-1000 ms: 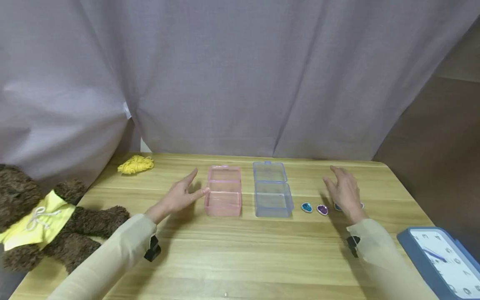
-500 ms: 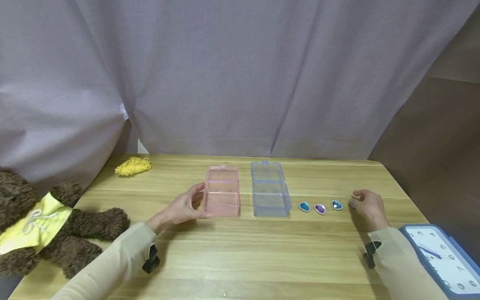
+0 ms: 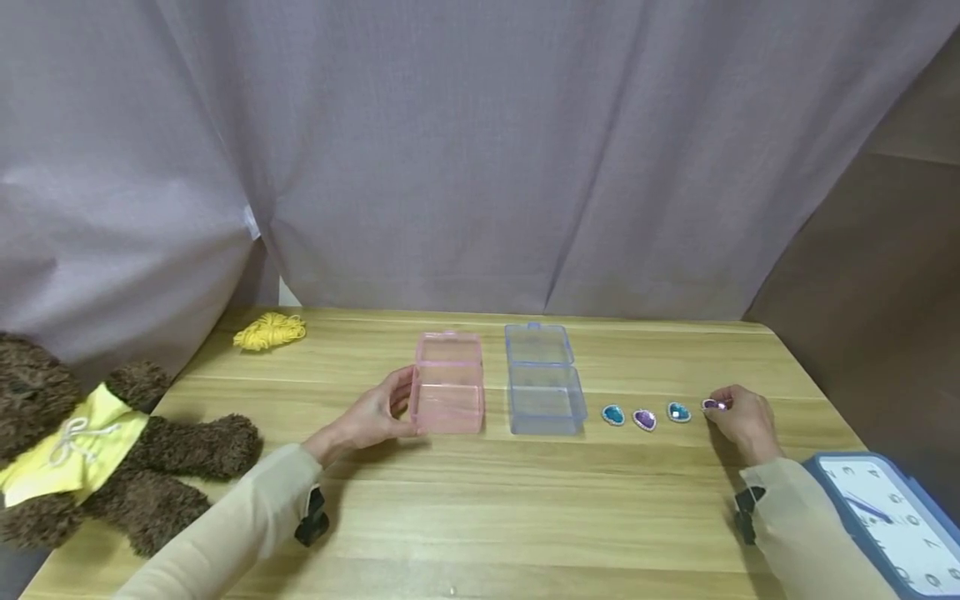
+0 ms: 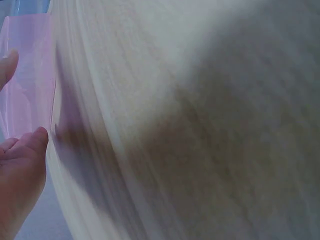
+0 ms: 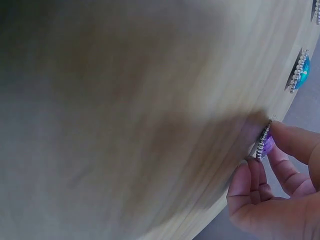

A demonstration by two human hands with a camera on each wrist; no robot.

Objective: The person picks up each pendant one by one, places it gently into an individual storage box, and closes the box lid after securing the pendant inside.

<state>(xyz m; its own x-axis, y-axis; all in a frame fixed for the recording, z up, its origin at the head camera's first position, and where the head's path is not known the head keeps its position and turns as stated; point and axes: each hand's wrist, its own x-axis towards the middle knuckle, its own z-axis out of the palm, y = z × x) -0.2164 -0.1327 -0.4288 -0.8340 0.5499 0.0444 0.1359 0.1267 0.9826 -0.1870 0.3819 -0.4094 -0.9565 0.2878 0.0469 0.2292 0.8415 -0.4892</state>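
Observation:
In the head view my left hand (image 3: 371, 418) holds the left side of an open pink clear plastic box (image 3: 450, 410), thumb at its front corner and fingers curving along its side. The left wrist view shows the same pink box at its left edge. At the right, my right hand (image 3: 748, 423) pinches a purple rhinestone-edged gem (image 5: 268, 146) between thumb and fingers, close to the table. Left of it lie a teal gem (image 3: 678, 412), a purple gem (image 3: 644, 419) and another teal gem (image 3: 612, 415) in a row. An open blue clear box (image 3: 546, 412) stands beside the pink one.
A bundle of yellow cord (image 3: 270, 332) lies at the back left of the wooden table (image 3: 465, 517). A brown plush toy (image 3: 202, 446) in a yellow top fills the left side. A blue-framed clock (image 3: 885, 517) lies at the front right. A grey curtain (image 3: 420, 167) hangs behind.
My left hand has closed in on the pink box's left side, its thumb lowered to the front corner. My right hand has moved right and down, passing the other gems, and now pinches the rightmost purple gem.

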